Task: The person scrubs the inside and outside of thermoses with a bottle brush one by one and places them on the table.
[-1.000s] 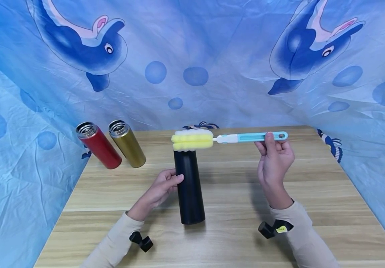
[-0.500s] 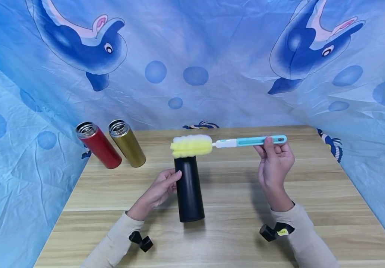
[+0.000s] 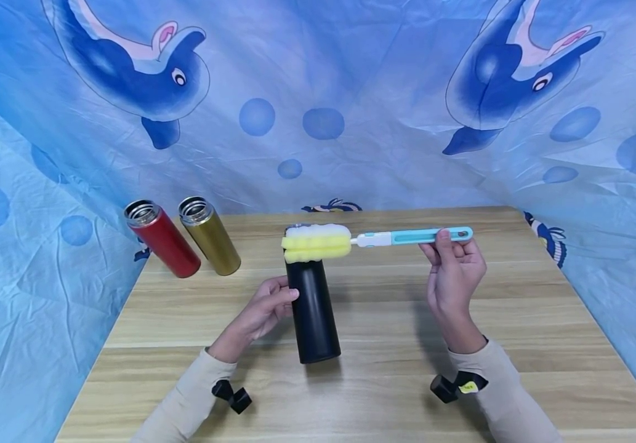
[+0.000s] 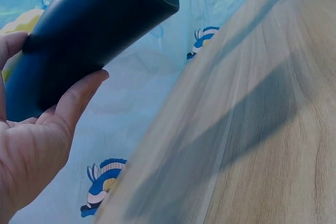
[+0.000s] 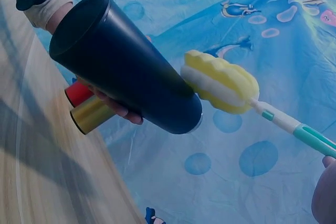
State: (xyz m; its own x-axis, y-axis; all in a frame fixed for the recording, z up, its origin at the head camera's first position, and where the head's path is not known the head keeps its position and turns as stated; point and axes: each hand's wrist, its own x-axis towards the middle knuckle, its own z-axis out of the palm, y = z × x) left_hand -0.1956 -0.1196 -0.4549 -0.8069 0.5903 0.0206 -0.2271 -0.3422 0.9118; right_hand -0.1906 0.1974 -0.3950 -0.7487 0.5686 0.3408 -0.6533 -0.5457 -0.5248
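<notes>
My left hand (image 3: 266,307) grips a black thermos bottle (image 3: 313,317) round its side and holds it raised over the table, as its shadow shows in the left wrist view. My right hand (image 3: 453,274) pinches the turquoise handle end of a bottle brush (image 3: 318,242), whose head is yellow and white sponge. In the head view the brush lies level, its sponge overlapping the bottle's upper end and hiding most of the mouth. From the right wrist, the sponge shows outside the bottle, right at its upper end.
A red bottle (image 3: 165,241) and a gold bottle (image 3: 210,237) stand uncapped at the back left of the wooden table (image 3: 384,381). Behind and at both sides hangs a blue sheet (image 3: 378,160) printed with dolphins.
The sponge head has come down a little in the head view. The bottle's lower end has risen slightly, and its metal rim now peeks out behind the sponge. Both grips are the same.
</notes>
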